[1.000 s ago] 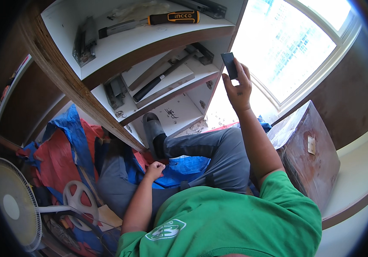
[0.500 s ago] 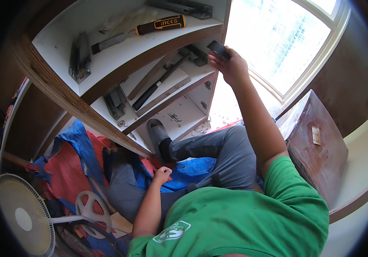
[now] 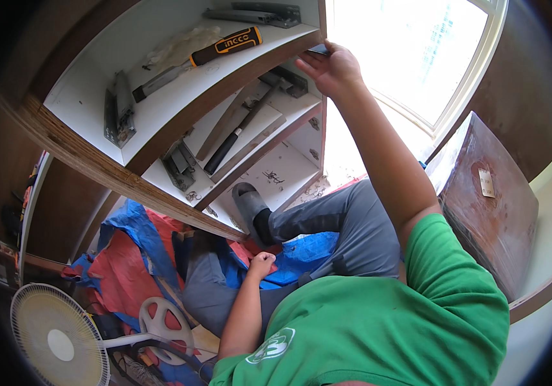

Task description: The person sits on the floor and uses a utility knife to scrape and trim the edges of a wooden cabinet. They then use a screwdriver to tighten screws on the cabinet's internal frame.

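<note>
My right hand (image 3: 337,69) is raised at the right end of the wooden cabinet front (image 3: 218,103). Its fingers are closed round a small dark flat block (image 3: 319,49), mostly hidden by the hand, held against the edge of the upper shelf. My left hand (image 3: 262,265) rests by my leg with its fingers curled in, and nothing shows in it. On the upper shelf lies a chisel (image 3: 224,46) with a black and orange handle. One shelf lower, a black-handled tool (image 3: 224,151) with a long dark head lies on a board.
Metal drawer slides (image 3: 121,112) are fixed inside the cabinet. Wood shavings (image 3: 273,176) lie in the bottom compartment, near my slippered foot (image 3: 250,204). A white fan (image 3: 60,341) stands at lower left beside red and blue tarpaulin (image 3: 121,264). A brown box-like piece (image 3: 495,212) stands at right.
My right hand has brought the dark block from in front of the window to the shelf edge, and its palm has turned. My left hand stays curled by my leg. The view has shifted slightly.
</note>
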{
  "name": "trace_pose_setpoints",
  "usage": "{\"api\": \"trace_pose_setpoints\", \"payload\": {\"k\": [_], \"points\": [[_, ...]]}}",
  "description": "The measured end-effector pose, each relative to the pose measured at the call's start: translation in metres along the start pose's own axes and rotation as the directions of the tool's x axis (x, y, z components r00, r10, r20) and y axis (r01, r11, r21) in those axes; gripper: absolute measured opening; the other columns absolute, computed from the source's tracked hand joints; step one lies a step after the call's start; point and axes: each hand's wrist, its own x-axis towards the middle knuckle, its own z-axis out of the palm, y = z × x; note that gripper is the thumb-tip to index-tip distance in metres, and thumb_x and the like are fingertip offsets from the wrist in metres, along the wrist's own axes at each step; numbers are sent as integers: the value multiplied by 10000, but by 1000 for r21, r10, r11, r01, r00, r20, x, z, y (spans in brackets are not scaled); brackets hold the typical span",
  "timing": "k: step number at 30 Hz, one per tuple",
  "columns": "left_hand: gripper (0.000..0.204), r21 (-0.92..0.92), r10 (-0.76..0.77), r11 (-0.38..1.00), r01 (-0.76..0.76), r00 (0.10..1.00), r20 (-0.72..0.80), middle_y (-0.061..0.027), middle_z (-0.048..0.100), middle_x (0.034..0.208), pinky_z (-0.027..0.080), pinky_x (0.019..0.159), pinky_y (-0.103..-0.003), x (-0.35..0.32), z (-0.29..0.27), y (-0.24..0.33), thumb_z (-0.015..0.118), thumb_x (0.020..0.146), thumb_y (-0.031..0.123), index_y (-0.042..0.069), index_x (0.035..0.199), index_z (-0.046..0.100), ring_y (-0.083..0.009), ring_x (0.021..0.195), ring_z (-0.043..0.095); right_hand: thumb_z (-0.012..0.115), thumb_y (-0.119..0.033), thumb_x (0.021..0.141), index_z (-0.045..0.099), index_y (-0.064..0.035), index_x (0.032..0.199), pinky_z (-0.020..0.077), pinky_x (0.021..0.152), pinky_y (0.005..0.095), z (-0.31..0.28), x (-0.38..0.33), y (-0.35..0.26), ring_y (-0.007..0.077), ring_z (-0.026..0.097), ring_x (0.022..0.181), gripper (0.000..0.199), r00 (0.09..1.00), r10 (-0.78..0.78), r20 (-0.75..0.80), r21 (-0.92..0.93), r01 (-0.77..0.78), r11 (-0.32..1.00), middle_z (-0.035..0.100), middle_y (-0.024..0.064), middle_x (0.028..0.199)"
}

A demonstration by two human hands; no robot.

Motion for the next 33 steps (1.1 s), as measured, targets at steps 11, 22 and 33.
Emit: {"api": "trace_pose_setpoints", "payload": {"k": [11,22,33], "points": [[272,-43,25,999,-24,1000,17,-83,732,929,520,817,-322,1,-2,-2,678,901,260,3,986,712,-152,868,659,373,-209,1059,371,77,1349,468,1052,528,14,-6,13,395,578,1204,407,994,-48,-102,-81,40,996,533,287,1281],[258,10,25,1000,-25,1000,-16,-87,738,938,520,825,-326,-7,-4,10,682,889,262,30,991,725,-161,886,672,315,-189,1065,422,41,1296,460,1025,497,4,-5,10,360,619,1148,343,996,49,-71,-145,-59,988,579,236,1219],[242,29,32,999,-31,999,-14,-109,741,951,522,836,-336,-5,-2,18,696,873,261,41,969,729,-178,906,685,370,-194,1053,465,29,1231,407,1062,537,38,-46,40,377,551,1193,300,995,97,-29,16,-96,995,552,207,1248]]}}
